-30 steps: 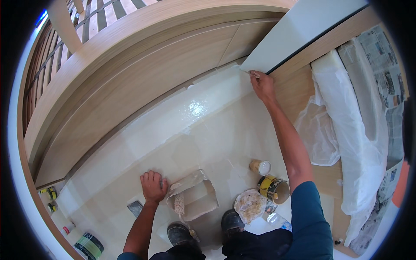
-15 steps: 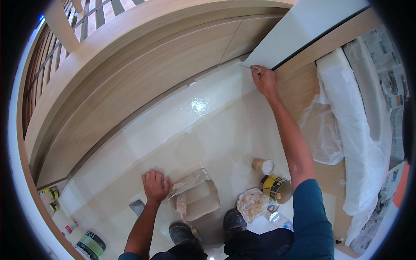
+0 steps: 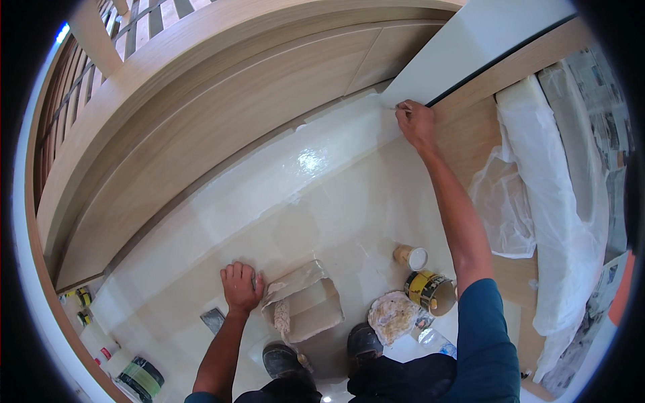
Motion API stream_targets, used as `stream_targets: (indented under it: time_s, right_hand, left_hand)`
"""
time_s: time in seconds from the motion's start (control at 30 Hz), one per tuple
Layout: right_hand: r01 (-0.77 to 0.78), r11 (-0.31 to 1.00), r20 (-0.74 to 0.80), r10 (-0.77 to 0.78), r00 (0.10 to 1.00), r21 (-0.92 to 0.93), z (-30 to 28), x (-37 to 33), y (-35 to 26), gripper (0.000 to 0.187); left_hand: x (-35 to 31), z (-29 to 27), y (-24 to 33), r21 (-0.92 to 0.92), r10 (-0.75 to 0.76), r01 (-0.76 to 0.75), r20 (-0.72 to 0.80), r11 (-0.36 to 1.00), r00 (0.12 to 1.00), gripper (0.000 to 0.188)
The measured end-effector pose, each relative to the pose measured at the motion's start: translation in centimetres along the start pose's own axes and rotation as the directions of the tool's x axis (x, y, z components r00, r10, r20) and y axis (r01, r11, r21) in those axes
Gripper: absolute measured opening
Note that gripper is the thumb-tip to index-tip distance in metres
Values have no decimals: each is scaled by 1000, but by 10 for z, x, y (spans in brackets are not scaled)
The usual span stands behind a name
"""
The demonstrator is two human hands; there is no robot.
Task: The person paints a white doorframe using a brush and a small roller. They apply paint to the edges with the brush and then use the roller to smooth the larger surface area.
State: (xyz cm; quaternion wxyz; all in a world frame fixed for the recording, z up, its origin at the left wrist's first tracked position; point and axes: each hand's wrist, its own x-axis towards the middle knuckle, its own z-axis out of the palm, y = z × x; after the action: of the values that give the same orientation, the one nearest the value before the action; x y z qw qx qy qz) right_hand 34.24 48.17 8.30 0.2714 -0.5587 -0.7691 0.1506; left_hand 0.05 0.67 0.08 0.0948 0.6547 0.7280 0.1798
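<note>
My right hand point(image 3: 416, 124) reaches to the far corner, closed on a thin pale stick-like tool point(image 3: 394, 108). Its tip is by the glossy wet-looking white strip point(image 3: 252, 188), where this meets the white panel point(image 3: 463, 57). My left hand point(image 3: 240, 287) leans on the pale floor, fingers laid down and thumb apart; a small grey patch by the thumb is unclear. Right beside it sits a paint tray point(image 3: 329, 310) with a fluffy paint roller point(image 3: 282, 317) at its left side. A flat grey piece point(image 3: 213, 320) lies to the left of my left wrist.
A curved wooden base point(image 3: 235, 127) bounds the far side. At the right are a beige-sided cup point(image 3: 406, 255), a yellow-and-black can point(image 3: 422, 289), a crusted round lump point(image 3: 392, 318), a clear bottle point(image 3: 437, 342) and plastic sheeting point(image 3: 544, 201). A green-banded can point(image 3: 142, 379) stands lower left.
The view has shifted slightly. My right hand stays at the corner with the thin tool, almost unmoved, and my left hand has not moved.
</note>
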Motion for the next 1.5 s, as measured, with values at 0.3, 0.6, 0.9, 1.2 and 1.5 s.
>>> stream_targets:
  time_s: [0.3,0.6,0.9,1.2,1.5]
  right_hand:
    - [4,995,-89,6,996,105,3,-1,-3,23]
    - [58,998,-90,-55,994,22,13,-5,17,22]
    - [115,991,-157,-103,982,67,17,-7,19,21]
    - [123,992,-130,-116,985,41,17,-10,10,21]
    - [131,991,-150,-124,981,35,15,-10,12,21]
  left_hand:
    - [-2,1,-3,42,-27,24,52,999,998,22]
    - [-1,4,-1,53,9,-9,15,999,1000,22]
    - [0,6,-1,73,22,-25,39,997,999,22]
    - [-3,5,-5,58,7,-10,49,998,999,23]
    - [-4,6,-5,66,1,-5,58,998,998,22]
